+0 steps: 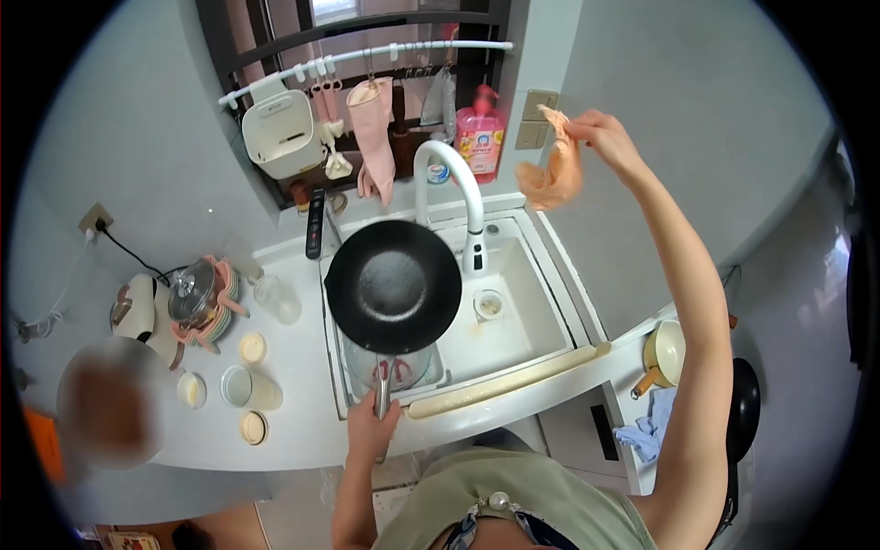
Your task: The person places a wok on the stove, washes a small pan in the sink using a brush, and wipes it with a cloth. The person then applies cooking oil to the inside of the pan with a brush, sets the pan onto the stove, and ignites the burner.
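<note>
My left hand point(371, 429) is closed around the metal handle of a black wok point(392, 284), at the front of the white sink point(527, 298). The wok is held over the left part of the sink, its dark round face turned up toward me. Beneath its near edge, a clear glass bowl point(420, 368) is partly covered. High at the right, my right hand point(600, 137) pinches the top of a thin, crumpled orange cloth point(555, 172), which hangs down beside the wall switches. The white faucet point(467, 197) arches behind the wok.
A pink soap bottle point(479, 137) and pink rubber gloves point(372, 128) are at the back. On the left counter are a tipped cup point(252, 389), several lids and a glass jar point(277, 301). A cream pot point(666, 353) and blue cloth point(649, 426) lie right.
</note>
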A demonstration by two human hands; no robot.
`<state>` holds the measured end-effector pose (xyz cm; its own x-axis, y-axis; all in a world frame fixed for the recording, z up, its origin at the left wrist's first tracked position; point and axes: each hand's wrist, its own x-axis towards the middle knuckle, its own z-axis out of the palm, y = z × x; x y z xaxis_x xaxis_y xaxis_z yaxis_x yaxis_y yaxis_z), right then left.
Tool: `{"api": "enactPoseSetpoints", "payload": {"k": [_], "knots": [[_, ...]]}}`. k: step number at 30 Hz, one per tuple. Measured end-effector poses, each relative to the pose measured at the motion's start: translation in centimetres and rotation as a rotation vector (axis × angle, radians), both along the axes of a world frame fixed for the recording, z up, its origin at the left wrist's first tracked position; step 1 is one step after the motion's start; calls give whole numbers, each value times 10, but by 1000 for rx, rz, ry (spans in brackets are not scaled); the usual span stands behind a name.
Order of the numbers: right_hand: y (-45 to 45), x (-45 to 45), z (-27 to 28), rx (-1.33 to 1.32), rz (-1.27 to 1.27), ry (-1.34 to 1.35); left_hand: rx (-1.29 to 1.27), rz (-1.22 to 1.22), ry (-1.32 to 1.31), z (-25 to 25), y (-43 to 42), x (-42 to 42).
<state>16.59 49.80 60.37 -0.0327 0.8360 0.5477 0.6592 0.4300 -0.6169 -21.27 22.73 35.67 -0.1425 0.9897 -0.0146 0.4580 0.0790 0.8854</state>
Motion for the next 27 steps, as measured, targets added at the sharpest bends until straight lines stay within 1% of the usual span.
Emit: {"api": "enactPoseSetpoints", "payload": {"k": [2,5,8,9,11,12,13,15,16,18,20,21,24,27], "knots": [[17,-13,21,71,-258,-75,20,19,75,15,-5,-1],[80,-10,45,-169,-51,224,-49,105,-53,1,-12,-5],[153,-19,63,79,50,608,-53,227,-22,-9,-22,-6],[179,-21,72,93,-6,654,-43,256,-19,-6,-25,-2],[228,-24,81,174,-210,522,-30,318,-2,8,-33,6],[248,-26,83,213,-312,457,-30,345,-25,0,-38,7],[255,-31,85,152,-327,408,-30,372,-50,-11,-45,8],[281,-43,79,192,-315,327,-23,454,-127,-8,-45,18],[296,-51,72,211,-309,284,-22,489,-162,-11,-44,22],[330,-59,45,150,-257,98,-31,558,-227,-20,-52,27],[332,-63,34,109,-288,-298,-54,608,-260,-16,-54,33],[324,-61,29,228,-275,-419,-52,620,-282,-14,-55,37],[316,-58,24,523,-220,-543,-53,653,-306,5,-51,50],[324,-54,27,219,-158,-842,-41,645,-298,8,-52,54]]}}
